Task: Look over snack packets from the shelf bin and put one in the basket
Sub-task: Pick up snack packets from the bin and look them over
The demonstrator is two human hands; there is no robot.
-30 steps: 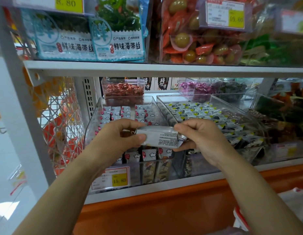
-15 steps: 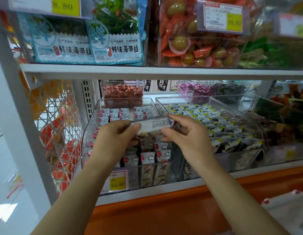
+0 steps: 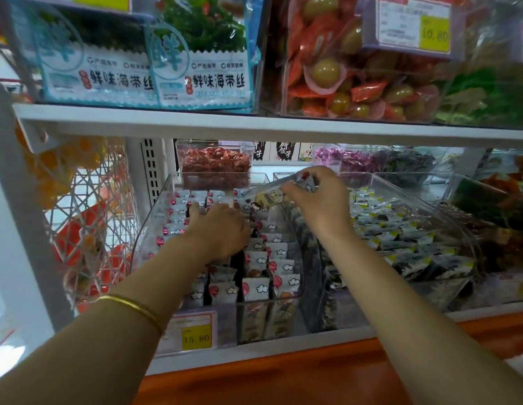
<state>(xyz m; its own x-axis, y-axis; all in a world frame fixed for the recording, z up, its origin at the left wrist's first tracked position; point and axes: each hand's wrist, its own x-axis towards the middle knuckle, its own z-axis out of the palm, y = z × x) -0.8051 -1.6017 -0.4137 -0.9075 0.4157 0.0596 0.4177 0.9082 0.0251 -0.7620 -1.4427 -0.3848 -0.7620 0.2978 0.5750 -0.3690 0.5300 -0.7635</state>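
Store aisle: a shopper's right hand (image 3: 315, 200) is pinching one snack packet (image 3: 269, 195) above the back right corner of the clear shelf bin (image 3: 151, 229), with thumb and fingers closed on the packet's right end. The packet is hanging clear of the rows in the bin. Its long axis is running across the bin from side to side, and its free end is pointing toward the bin's left and tipping slightly down.

The left hand (image 3: 222, 232) is reaching into the middle of the bin, palm down over the standing rows of packets (image 3: 255, 287), fingers pointing toward the bin's back. Their tips are hidden among the wrappers, so whether they are gripping anything cannot be told. A gold bangle (image 3: 131, 308) is showing on that wrist, and a yellow price tag (image 3: 196, 336) is sitting on the bin's front. The basket is not showing anywhere around the bin.

The right hand looks better placed for the coming move, being the only one plainly holding a packet. The free end is lying just beyond the left hand's knuckles, toward the bin's back, so a two-handed look or a carry out over the bin's front both seem open.
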